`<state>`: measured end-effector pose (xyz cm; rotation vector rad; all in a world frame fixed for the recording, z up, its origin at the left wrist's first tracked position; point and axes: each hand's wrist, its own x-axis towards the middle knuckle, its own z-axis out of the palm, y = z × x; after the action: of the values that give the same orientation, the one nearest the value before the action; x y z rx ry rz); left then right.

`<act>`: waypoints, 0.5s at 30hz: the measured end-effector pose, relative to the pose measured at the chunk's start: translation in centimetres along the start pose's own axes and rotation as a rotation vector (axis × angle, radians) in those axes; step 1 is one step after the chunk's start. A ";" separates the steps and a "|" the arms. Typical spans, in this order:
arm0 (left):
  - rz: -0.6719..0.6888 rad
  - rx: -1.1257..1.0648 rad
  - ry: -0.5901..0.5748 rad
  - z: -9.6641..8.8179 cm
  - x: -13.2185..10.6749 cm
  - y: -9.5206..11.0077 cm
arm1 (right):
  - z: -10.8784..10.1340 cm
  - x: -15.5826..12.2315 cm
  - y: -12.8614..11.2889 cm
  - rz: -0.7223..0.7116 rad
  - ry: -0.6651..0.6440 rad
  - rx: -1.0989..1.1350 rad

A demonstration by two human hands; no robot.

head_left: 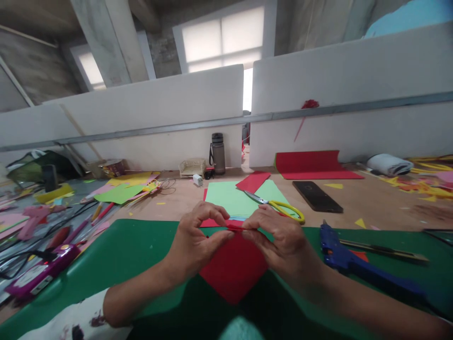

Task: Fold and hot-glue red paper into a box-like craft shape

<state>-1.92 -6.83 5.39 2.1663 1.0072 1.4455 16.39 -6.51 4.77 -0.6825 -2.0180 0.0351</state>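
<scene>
A red paper sheet (233,271) lies on the green cutting mat (134,250) with one corner pointing toward me. My left hand (198,241) and my right hand (279,241) both pinch its far edge, fingers closed on a narrow rolled or folded strip of the paper between them. The two hands almost touch at the middle of that edge. Just beyond them lies a light green sheet (233,198) with yellow-handled scissors (279,207) resting on it.
A blue glue gun (350,262) lies on the mat to the right, a knife-like tool (385,250) past it. A black phone (317,196), red sheets (311,165), a dark bottle (218,153), and scattered coloured paper and pens at the left crowd the wooden table.
</scene>
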 end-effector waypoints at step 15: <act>0.153 -0.056 -0.022 0.3 -0.1 -0.1 | 0.0 -0.4 -0.1 -0.120 -0.044 -0.180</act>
<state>-1.74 -6.78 5.18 2.2552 0.7986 1.4939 16.53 -6.76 4.45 -0.6763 -2.1186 -0.2063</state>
